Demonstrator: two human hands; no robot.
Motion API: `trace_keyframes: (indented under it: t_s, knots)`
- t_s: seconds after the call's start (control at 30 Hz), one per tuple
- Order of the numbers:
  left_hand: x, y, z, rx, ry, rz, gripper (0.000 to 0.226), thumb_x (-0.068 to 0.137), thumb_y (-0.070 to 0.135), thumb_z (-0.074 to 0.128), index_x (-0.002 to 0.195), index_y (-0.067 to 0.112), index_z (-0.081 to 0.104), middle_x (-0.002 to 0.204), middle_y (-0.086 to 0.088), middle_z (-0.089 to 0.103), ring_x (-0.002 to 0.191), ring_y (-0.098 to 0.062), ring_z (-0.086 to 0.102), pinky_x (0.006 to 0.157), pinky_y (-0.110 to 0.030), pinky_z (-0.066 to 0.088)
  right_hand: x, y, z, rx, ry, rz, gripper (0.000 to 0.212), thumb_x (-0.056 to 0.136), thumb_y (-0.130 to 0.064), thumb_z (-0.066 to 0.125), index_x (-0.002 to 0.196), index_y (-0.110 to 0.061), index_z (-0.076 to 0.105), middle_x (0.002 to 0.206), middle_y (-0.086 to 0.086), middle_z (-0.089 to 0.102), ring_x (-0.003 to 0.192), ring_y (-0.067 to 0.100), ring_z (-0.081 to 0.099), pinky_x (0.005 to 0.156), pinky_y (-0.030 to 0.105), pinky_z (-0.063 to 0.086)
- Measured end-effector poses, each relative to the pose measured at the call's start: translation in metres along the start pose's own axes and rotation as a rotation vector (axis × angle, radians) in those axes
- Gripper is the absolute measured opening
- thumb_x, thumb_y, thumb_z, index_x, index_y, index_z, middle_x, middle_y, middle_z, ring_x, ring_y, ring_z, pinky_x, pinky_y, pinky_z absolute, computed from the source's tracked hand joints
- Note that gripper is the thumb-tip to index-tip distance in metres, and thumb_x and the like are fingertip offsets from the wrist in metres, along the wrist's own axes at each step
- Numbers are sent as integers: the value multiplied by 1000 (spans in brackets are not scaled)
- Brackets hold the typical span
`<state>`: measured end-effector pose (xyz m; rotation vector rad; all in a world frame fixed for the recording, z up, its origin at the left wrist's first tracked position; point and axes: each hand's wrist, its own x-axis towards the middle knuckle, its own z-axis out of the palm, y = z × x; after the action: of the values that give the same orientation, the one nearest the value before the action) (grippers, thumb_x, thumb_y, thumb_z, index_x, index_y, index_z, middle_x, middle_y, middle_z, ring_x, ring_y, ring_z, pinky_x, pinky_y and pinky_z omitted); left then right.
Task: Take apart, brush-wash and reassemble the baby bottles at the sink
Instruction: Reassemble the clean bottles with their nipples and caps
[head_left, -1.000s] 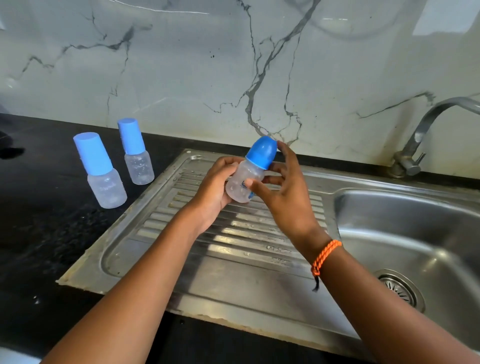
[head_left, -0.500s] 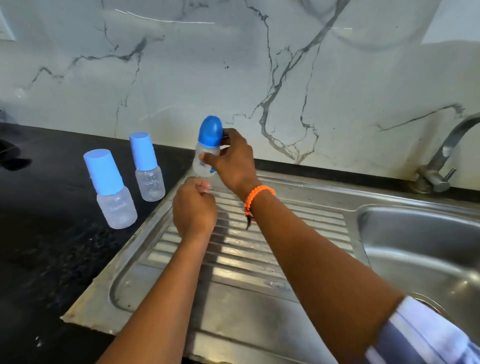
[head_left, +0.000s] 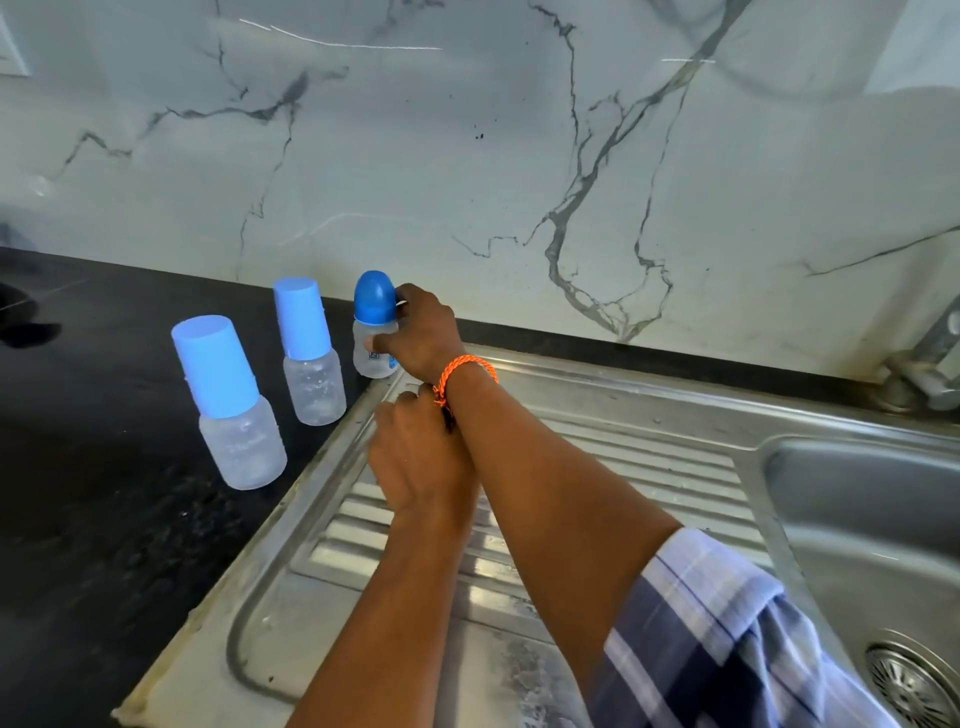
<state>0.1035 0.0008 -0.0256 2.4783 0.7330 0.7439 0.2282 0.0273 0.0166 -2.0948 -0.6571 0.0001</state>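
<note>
Three small clear baby bottles stand upright in a row on the black counter (head_left: 93, 467). The nearest bottle (head_left: 228, 405) and the middle bottle (head_left: 310, 353) wear light blue flat-topped caps. The far bottle (head_left: 375, 332), with a darker blue domed cap, stands at the back by the sink's corner, and my right hand (head_left: 423, 338) grips its body from the right. My left hand (head_left: 415, 452) hovers over the drainboard (head_left: 597, 467) with its fingers curled and holds nothing; my right forearm crosses over it.
The steel sink basin (head_left: 857, 519) with its drain strainer (head_left: 914, 686) lies at the right. A metal tap (head_left: 930, 364) rises at the back right edge. A marble wall (head_left: 467, 156) backs the counter. An orange cord bracelet (head_left: 465, 366) circles my right wrist.
My right hand carried the domed-cap bottle left from over the drainboard and set it on the counter beside the other two. My left hand let go and stayed over the drainboard.
</note>
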Motion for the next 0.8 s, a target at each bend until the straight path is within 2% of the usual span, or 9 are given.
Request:
trace_keyframes:
  t_s: [0.13, 0.3, 0.4, 0.53, 0.67, 0.8]
  knots:
    - [1, -2, -1, -12, -14, -12, 15, 101, 16, 59, 91, 9, 69, 88, -13, 70, 86, -30, 68, 75, -45, 59, 3, 0, 5, -14, -6, -10, 65, 83, -17, 88, 139, -8, 58, 134, 11, 67, 119, 28, 64, 94, 29, 45]
    - [0, -2, 1, -18, 1, -44, 13, 100, 16, 62, 105, 5, 68, 103, -19, 69, 98, -35, 67, 82, -49, 59, 6, -2, 10, -26, -18, -17, 62, 85, -20, 86, 139, -8, 58, 134, 12, 68, 118, 28, 65, 97, 31, 48]
    - [2, -2, 5, 14, 11, -43, 15, 99, 18, 64, 107, 6, 68, 107, -19, 69, 101, -34, 67, 83, -49, 59, 6, 1, 10, -26, -22, -16, 60, 86, -20, 85, 138, -8, 59, 133, 11, 68, 116, 27, 66, 93, 29, 47]
    - [3, -2, 5, 42, 8, -33, 18, 100, 20, 62, 109, 6, 68, 111, -20, 68, 103, -36, 67, 84, -49, 58, 5, 3, 9, -72, -48, -16, 54, 86, -22, 85, 133, -7, 62, 127, 10, 71, 107, 23, 65, 89, 27, 44]
    - [4, -1, 4, 70, -3, -21, 14, 101, 20, 60, 107, 10, 67, 110, -17, 68, 95, -33, 69, 79, -43, 55, 4, 3, 7, -104, -66, -18, 55, 87, -23, 85, 135, -7, 62, 128, 11, 70, 110, 25, 66, 91, 28, 45]
    - [5, 1, 3, 97, 33, 0, 10, 100, 23, 61, 99, 15, 66, 103, -13, 66, 83, -29, 69, 66, -37, 46, 11, 3, 6, -143, -93, -36, 53, 86, -25, 86, 132, -8, 64, 121, 8, 72, 100, 20, 62, 87, 28, 45]
